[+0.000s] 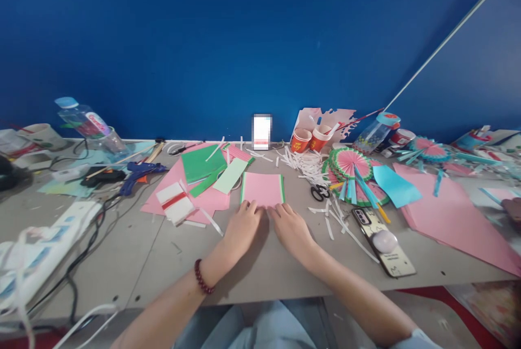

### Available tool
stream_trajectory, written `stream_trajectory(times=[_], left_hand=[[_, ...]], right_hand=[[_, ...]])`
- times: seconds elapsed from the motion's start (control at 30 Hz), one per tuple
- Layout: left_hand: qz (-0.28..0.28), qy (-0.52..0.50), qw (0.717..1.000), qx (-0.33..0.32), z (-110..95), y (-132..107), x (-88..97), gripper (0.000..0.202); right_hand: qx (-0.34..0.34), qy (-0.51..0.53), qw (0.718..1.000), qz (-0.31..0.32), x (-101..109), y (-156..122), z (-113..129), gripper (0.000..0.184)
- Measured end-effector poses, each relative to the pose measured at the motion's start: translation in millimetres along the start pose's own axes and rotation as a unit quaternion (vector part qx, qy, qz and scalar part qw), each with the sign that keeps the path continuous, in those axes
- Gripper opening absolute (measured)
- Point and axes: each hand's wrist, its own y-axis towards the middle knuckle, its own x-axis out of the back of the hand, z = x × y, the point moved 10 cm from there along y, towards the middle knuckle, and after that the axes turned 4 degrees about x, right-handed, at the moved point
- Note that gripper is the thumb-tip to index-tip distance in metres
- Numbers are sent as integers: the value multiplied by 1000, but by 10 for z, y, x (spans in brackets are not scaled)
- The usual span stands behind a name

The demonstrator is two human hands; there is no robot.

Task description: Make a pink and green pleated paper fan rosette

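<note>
A pink sheet of paper (262, 189) with white and green strips along its left and right sides lies on the table in front of me. At its near left corner, my left hand (245, 225) has its fingers curled onto the near edge. My right hand (290, 228) grips the same edge a little to the right, and the two thumbs almost meet. Part of that edge is hidden beneath my fingers. Black-handled scissors (319, 192) rest just beyond the right side of the sheet. Left of it lie a pale green strip (230, 175) and green paper (202, 163).
White paper scraps (307, 166) spread near red paper cups (302, 140). Watermelon-patterned paper fans (350, 167), a phone (385, 243) and pink sheets (451, 213) occupy the right. Leftward are a blue glue gun (140, 173), a power strip (52, 251) with cables and a bottle (87, 121).
</note>
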Motion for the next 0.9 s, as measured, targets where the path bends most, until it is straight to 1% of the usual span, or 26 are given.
stream_trajectory(times=[0.07,0.13,0.27,0.4,0.5,0.67,0.8,0.9], left_hand=[[-2,-3,1000,8,91,41,14,25],[-7,-12,1000,-7,151,82,31,24],[-23,-32,997,-68,185,143,32,19],[-45,-30,994,-96,188,167,1,18],[-48,-26,994,-95,180,178,-9,19],[-77,-53,993,-74,194,196,86,19],[-89,-115,986,-78,207,182,156,15],[-102,-188,974,-73,249,164,233,17]], right_hand=[[-3,18,1000,-2,1,25,-81,28],[-16,49,999,-10,1,53,-185,20],[-28,109,993,-31,-9,99,-310,15],[-24,125,991,-50,-15,112,-341,14],[-21,132,989,-64,-5,110,-348,13],[-31,132,987,-81,43,106,-367,15],[-55,131,985,-103,111,90,-421,15],[-66,153,978,-124,174,75,-461,16]])
